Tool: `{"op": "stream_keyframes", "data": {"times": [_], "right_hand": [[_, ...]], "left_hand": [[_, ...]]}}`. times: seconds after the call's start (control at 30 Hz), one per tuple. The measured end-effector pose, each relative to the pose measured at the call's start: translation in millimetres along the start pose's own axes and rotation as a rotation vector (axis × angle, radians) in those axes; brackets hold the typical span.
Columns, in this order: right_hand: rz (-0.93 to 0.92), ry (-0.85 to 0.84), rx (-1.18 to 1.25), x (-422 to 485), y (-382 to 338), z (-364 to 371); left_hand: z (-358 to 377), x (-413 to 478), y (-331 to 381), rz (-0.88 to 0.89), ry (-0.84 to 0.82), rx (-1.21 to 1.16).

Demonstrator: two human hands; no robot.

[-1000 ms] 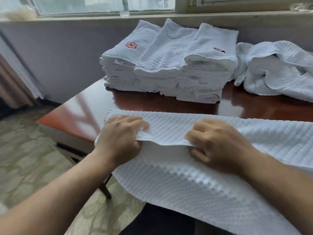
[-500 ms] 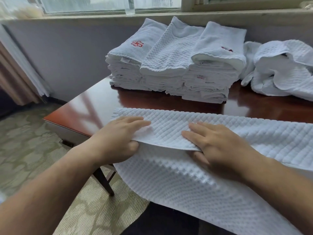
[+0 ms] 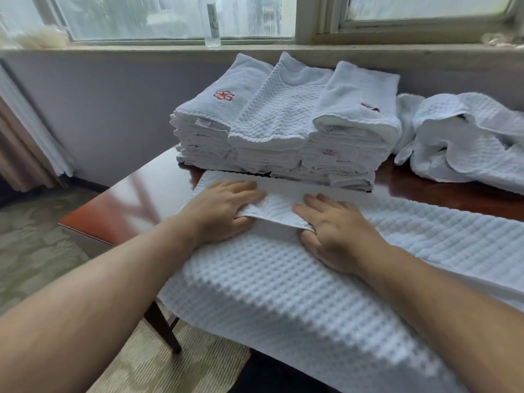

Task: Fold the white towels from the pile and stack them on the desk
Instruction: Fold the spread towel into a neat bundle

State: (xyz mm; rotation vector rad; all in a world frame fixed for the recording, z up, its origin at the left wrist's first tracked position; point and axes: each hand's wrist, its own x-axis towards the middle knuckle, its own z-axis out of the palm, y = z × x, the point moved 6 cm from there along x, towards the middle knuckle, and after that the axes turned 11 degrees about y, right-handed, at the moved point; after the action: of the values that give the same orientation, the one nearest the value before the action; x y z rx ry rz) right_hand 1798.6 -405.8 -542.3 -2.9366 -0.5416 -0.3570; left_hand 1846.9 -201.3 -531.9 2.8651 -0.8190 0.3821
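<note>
A white waffle towel [image 3: 283,296] lies across the near part of the dark wooden desk [image 3: 136,199] and hangs over its front edge. Its upper layer is folded toward the far side and almost reaches the folded stacks. My left hand [image 3: 224,205] and my right hand [image 3: 337,231] hold the near edge of that upper layer, fingers flat on top and thumbs tucked under it. Three side-by-side stacks of folded white towels [image 3: 283,131] stand at the back of the desk. The pile of unfolded towels [image 3: 467,143] lies at the back right.
A window sill [image 3: 255,49] with a clear bottle [image 3: 212,24] runs behind the desk. The desk's left corner is bare, with patterned carpet [image 3: 37,251] beyond it. A curtain [image 3: 25,137] hangs at the far left.
Both hands have slid forward across the desk, carrying the towel's folded layer toward the stacks. Their fingers have gone from curled to flat on the cloth.
</note>
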Motion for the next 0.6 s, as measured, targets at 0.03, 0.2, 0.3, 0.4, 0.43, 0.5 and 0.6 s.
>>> {"op": "stream_keyframes", "data": {"times": [0.03,0.2,0.3,0.4,0.43,0.5,0.6], "right_hand": [[0.022,0.016,-0.001,4.1,1.1,-1.7],[0.251,0.162,-0.118,-23.3,17.8,-21.3],[0.344,0.259,-0.124,-66.9,49.2,-40.5],[0.478,0.307,-0.147,-113.3,94.6,-62.6],[0.520,0.311,-0.148,-126.9,108.9,-68.6],[0.600,0.307,-0.107,-148.3,131.3,-75.4],[0.634,0.370,-0.001,-161.5,143.9,-78.5]], "left_hand": [[-0.3,5.5,-1.0,0.010,0.003,0.028],[2.2,8.4,20.5,-0.112,0.062,0.034],[4.4,7.1,76.6,-0.031,0.154,-0.047],[5.8,17.4,126.4,0.068,0.190,-0.081],[6.9,23.4,138.9,0.091,0.193,-0.084],[9.8,35.0,162.0,0.132,0.201,-0.104],[15.1,43.8,187.2,0.213,0.234,-0.150]]}}
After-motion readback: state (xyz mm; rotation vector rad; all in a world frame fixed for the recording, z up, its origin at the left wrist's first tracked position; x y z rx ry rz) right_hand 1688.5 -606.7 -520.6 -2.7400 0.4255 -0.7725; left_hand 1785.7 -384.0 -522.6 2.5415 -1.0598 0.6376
